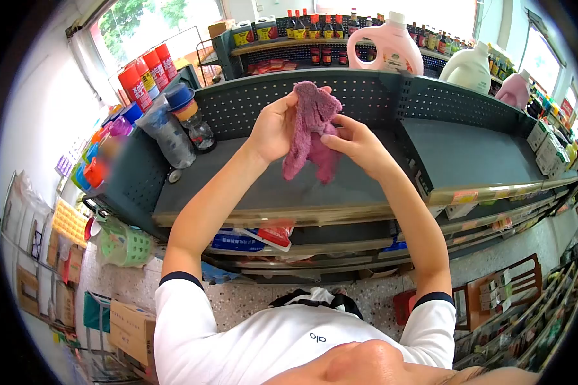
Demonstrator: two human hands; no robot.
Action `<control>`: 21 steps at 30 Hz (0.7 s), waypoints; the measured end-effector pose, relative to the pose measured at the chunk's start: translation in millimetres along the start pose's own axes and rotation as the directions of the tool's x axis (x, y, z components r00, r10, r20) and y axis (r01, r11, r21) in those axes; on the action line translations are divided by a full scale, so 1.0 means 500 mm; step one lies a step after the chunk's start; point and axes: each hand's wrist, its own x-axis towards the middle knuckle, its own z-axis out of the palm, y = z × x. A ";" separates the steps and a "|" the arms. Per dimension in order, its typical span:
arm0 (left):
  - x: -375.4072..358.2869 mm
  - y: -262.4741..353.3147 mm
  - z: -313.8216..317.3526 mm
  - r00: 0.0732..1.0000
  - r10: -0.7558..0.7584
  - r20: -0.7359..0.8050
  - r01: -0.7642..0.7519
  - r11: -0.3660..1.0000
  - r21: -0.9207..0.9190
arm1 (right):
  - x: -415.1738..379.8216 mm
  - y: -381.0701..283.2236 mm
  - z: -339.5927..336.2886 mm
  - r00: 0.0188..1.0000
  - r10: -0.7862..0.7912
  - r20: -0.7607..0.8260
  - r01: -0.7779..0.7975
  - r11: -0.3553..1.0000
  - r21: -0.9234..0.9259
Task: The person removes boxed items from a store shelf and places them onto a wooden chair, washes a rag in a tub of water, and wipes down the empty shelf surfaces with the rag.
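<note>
A crumpled purple-pink cloth [315,119] hangs between my two hands, above the grey metal shelf [263,186]. My left hand [276,125] grips its upper left side, with some fingers hidden behind the fabric. At the cloth's right edge, my right hand [353,142] pinches a fold between thumb and fingers. The cloth's lower ends dangle loose over the shelf surface. To the left on the same shelf stand a clear plastic bottle [202,135] and a plastic-wrapped clear container [170,138].
Red spray cans [135,86] line the left end. A pink detergent jug [388,48] and a pale green jug [469,67] stand on the top ledge. Small boxes [546,151] sit at the right. Below are packets [237,240], a green basket [128,247] and a wooden chair [501,292].
</note>
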 end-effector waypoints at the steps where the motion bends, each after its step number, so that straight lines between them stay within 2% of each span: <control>1: -0.009 0.004 -0.009 1.000 -0.016 0.003 0.016 1.000 -0.016 | 0.004 0.003 -0.002 1.000 -0.019 -0.011 0.019 1.000 -0.022; 2: -0.019 0.006 -0.020 0.999 -0.034 0.004 0.035 0.999 -0.033 | 0.008 0.006 -0.009 0.999 -0.036 -0.024 0.035 0.999 -0.042; 3: -0.027 0.007 -0.040 1.000 -0.020 -0.021 0.020 1.000 0.010 | 0.007 0.003 -0.020 0.998 0.039 -0.043 -0.039 0.999 -0.005; 4: -0.035 0.007 -0.064 0.999 -0.005 -0.046 0.008 0.999 0.050 | 0.005 0.001 -0.032 0.996 0.071 -0.051 -0.062 0.984 0.168; 5: -0.045 0.007 -0.083 0.998 0.011 -0.069 -0.005 0.996 0.088 | 0.004 -0.007 -0.042 0.993 0.059 -0.103 -0.030 0.964 0.265; 8: -0.103 0.026 -0.057 0.940 0.017 -0.341 0.100 0.942 0.321 | -0.002 -0.049 -0.094 0.977 0.023 -0.212 0.090 0.858 0.507; 10: -0.145 0.032 -0.070 0.928 0.072 -0.365 0.114 0.880 0.462 | -0.019 -0.071 -0.146 0.943 0.010 -0.333 0.176 0.834 0.523; 12: -0.192 0.032 -0.070 0.917 0.140 -0.373 0.124 0.790 0.601 | -0.031 -0.085 -0.205 0.923 -0.053 -0.380 0.206 0.904 0.374; 13: -0.216 0.029 -0.074 0.915 0.178 -0.363 0.112 0.752 0.650 | -0.046 -0.090 -0.223 0.920 -0.092 -0.382 0.150 0.981 0.124; 14: -0.241 0.024 -0.079 0.911 0.217 -0.350 0.098 0.711 0.696 | -0.059 -0.097 -0.239 0.920 -0.127 -0.370 0.082 0.987 -0.136; 15: -0.263 0.016 -0.086 0.906 0.257 -0.337 0.084 0.670 0.737 | -0.067 -0.101 -0.246 0.926 -0.154 -0.344 0.008 0.921 -0.389; 16: -0.282 0.005 -0.093 0.898 0.308 -0.313 0.053 0.632 0.773 | -0.073 -0.101 -0.244 0.962 -0.161 -0.222 -0.001 0.807 -0.591; 18: -0.317 -0.022 -0.106 0.873 0.407 -0.270 0.001 0.551 0.835 | -0.087 -0.089 -0.229 0.997 -0.071 0.031 0.060 0.464 -0.884; 20: -0.349 -0.046 -0.106 0.797 0.546 -0.258 0.053 0.362 0.931 | -0.096 -0.052 -0.222 0.966 0.168 0.198 0.138 0.313 -0.940; 21: -0.363 -0.058 -0.106 0.755 0.610 -0.238 0.093 0.260 0.961 | -0.101 -0.037 -0.216 0.939 0.223 0.260 0.193 0.284 -0.939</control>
